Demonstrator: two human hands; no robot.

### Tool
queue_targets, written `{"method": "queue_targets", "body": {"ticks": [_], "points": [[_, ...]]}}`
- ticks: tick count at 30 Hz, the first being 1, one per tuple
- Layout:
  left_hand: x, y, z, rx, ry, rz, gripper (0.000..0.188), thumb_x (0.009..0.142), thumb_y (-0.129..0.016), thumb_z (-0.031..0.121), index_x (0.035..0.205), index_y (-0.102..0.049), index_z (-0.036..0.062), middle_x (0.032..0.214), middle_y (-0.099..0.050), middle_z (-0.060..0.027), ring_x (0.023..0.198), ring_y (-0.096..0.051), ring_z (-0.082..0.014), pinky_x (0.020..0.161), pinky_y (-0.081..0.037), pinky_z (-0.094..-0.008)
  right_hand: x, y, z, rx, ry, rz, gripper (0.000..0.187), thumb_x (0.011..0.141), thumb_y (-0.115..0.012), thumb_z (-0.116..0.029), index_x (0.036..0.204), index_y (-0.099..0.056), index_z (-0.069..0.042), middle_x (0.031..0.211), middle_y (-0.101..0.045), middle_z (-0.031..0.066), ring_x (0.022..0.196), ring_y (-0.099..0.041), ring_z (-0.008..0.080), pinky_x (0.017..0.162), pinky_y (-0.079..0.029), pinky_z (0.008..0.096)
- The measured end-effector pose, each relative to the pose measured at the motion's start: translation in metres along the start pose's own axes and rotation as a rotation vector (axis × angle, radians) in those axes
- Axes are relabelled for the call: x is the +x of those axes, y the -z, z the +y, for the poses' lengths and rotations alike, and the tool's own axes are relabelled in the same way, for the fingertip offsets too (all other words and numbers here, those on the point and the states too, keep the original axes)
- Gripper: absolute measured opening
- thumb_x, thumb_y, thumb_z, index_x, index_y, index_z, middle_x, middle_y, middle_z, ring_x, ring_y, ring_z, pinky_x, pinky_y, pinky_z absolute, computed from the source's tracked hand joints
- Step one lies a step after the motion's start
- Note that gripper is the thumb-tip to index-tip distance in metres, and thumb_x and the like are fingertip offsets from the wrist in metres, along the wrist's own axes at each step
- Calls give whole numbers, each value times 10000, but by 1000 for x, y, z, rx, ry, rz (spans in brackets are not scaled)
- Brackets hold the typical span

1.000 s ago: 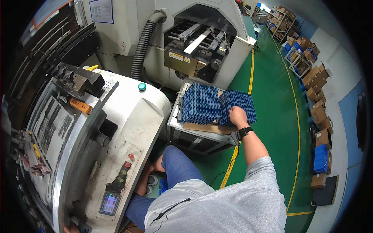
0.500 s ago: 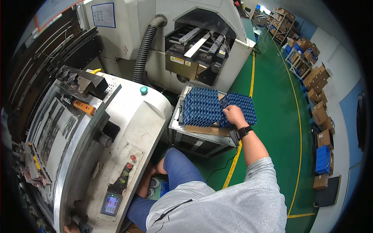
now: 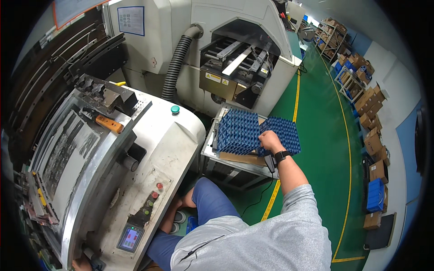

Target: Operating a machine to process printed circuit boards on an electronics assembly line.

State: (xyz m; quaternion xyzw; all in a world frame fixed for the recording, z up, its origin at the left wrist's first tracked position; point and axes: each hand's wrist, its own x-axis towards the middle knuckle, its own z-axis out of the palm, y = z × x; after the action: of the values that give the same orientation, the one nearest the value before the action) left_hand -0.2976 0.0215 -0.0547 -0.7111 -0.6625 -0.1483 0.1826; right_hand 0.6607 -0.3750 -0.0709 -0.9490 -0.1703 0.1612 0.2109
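Note:
My right hand [image 3: 271, 142] is closed at the left edge of the right-hand stack of blue panels [image 3: 285, 131], beside the gap between two stacks. Its fingertips are hidden, so what they pinch, if anything, does not show. A taller stack of blue panels [image 3: 238, 128], patterned with rows of small cut-outs, stands just left of the hand. Both stacks rest on brown cardboard [image 3: 242, 158] on a small metal cart [image 3: 210, 149]. At the lower left rim a little of my left hand [image 3: 81, 264] shows by the machine's front; its fingers are out of sight.
A white machine with a framed screen [image 3: 68, 153], push buttons [image 3: 154, 195] and a small display [image 3: 130, 237] fills the left. Behind the cart, another machine has conveyor rails [image 3: 237, 61]. Cardboard boxes [image 3: 373, 140] line the right wall beyond the green floor [image 3: 325, 180].
The whole view has shifted slightly, with the machines and cart lower and farther right. My right hand has moved a little left along the right-hand stack, toward the gap, still closed.

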Motion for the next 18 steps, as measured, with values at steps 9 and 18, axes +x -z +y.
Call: {"method": "queue_targets", "body": {"ticks": [9, 18], "points": [[-2, -8, -4, 146, 96, -78, 588, 870, -717, 411, 1305, -576, 41, 1345, -567, -188, 1215, -524, -417, 962, -470, -497, 1, 14, -14, -269, 41, 151, 248, 797, -584, -201, 893, -758, -53, 974, -704, 222, 955, -675, 392, 887, -532, 436], [-5, -1, 4, 133, 69, -32, 611, 883, -688, 438, 1332, -555, 46, 1343, -567, -193, 1223, -522, -422, 968, -455, -515, -21, 124, -37, -144, 189, 749, 236, 859, -579, -206, 844, -720, -17, 792, -698, 191, 755, -694, 341, 730, -548, 424]]}}
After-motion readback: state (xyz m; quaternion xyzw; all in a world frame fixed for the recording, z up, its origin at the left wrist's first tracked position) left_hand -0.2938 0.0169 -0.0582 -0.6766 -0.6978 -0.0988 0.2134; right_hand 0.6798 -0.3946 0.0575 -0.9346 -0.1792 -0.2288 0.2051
